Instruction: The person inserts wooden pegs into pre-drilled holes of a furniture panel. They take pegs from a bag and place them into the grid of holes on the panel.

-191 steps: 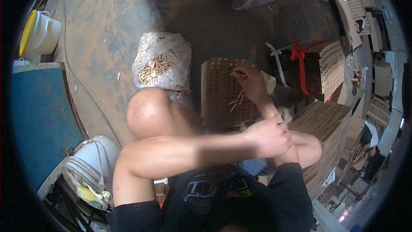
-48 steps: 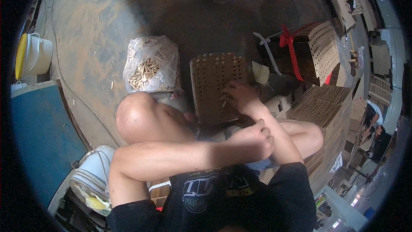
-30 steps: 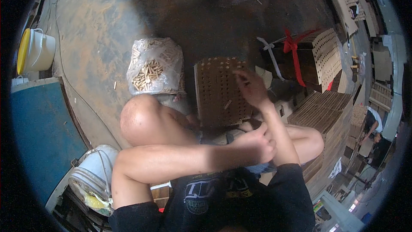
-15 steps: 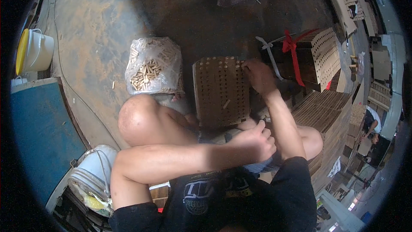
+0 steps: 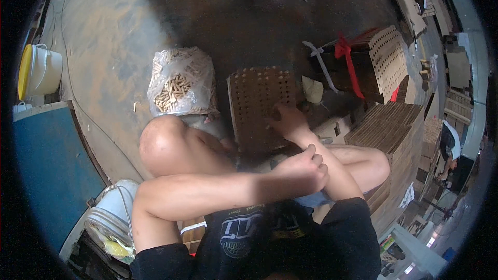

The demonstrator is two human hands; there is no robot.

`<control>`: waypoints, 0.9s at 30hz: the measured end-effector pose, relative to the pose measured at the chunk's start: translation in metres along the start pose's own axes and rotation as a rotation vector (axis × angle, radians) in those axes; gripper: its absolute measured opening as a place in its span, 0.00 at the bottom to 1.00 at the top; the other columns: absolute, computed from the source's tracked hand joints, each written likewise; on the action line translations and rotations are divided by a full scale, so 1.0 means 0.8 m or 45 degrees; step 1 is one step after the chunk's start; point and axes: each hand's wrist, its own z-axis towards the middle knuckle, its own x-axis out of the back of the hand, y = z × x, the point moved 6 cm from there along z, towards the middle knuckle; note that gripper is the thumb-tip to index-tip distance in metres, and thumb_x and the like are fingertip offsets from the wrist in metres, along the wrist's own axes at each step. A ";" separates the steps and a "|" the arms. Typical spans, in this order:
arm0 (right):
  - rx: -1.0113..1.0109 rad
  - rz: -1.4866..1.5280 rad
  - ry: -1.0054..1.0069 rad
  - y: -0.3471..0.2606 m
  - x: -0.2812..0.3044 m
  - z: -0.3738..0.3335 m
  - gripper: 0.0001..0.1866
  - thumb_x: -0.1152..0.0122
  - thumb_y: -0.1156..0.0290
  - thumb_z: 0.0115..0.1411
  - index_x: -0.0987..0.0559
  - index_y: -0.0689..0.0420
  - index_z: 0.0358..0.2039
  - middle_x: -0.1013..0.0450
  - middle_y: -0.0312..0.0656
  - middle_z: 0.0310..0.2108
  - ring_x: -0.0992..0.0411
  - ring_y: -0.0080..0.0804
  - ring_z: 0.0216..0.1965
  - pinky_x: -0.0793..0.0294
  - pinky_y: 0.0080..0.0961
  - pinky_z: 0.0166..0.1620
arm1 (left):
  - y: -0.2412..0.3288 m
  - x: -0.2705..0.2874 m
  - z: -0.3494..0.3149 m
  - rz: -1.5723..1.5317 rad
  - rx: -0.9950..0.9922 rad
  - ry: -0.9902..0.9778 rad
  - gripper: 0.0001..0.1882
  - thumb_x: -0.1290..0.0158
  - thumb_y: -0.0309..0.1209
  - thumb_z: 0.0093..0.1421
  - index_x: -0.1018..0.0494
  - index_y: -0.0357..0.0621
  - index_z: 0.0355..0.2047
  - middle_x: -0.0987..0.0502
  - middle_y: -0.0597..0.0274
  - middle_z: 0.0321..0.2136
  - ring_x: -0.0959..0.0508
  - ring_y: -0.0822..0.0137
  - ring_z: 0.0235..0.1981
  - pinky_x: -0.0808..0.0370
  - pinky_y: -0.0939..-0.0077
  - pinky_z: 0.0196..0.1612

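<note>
A brown board (image 5: 251, 119) with rows of round holes lies between my legs, and light wooden dowels fill holes along its far end. My right hand (image 5: 291, 123) is over the board's right half, thumb and fingers apart. It is low over the spot where a loose dowel lay, and that dowel is now hard to make out. Closed in a fist, my left hand (image 5: 306, 171) is held nearer to me, beside the right forearm. Whatever it holds is hidden. Left of the board sits a clear plastic bag (image 5: 181, 80) full of wooden dowels.
To the right are a stack of perforated boards tied with red ribbon (image 5: 345, 54) and a larger stack of brown boards (image 5: 386, 127). A yellow-lidded bucket (image 5: 44, 72), a blue panel (image 5: 57, 161) and another bucket (image 5: 111, 215) are leftward. A person (image 5: 448, 150) is far right.
My right hand has moved from the board's far right corner back toward its middle, opening its fingers over the loose dowel. My left hand stays closed in nearly the same place.
</note>
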 end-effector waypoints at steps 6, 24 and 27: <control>0.192 0.324 0.031 -0.001 0.019 0.006 0.14 0.37 0.61 0.61 0.18 0.58 0.41 0.20 0.48 0.34 0.21 0.44 0.38 0.24 0.36 0.43 | -0.004 -0.007 -0.002 0.034 0.023 0.057 0.07 0.48 0.35 0.56 0.24 0.46 0.29 0.23 0.63 0.28 0.22 0.61 0.37 0.29 0.59 0.51; 0.515 -0.140 0.508 0.022 0.088 0.069 0.07 0.36 0.70 0.58 0.21 0.57 0.36 0.24 0.47 0.35 0.24 0.50 0.39 0.25 0.39 0.40 | -0.011 0.010 -0.003 0.014 0.046 0.123 0.07 0.46 0.36 0.51 0.26 0.47 0.24 0.27 0.66 0.23 0.25 0.65 0.31 0.29 0.65 0.43; 0.461 -0.123 0.422 0.018 0.101 0.075 0.07 0.36 0.70 0.57 0.22 0.57 0.36 0.25 0.48 0.34 0.25 0.51 0.38 0.26 0.42 0.40 | -0.012 0.008 -0.001 0.014 0.042 0.110 0.07 0.46 0.36 0.51 0.27 0.48 0.24 0.27 0.67 0.23 0.24 0.64 0.31 0.29 0.65 0.44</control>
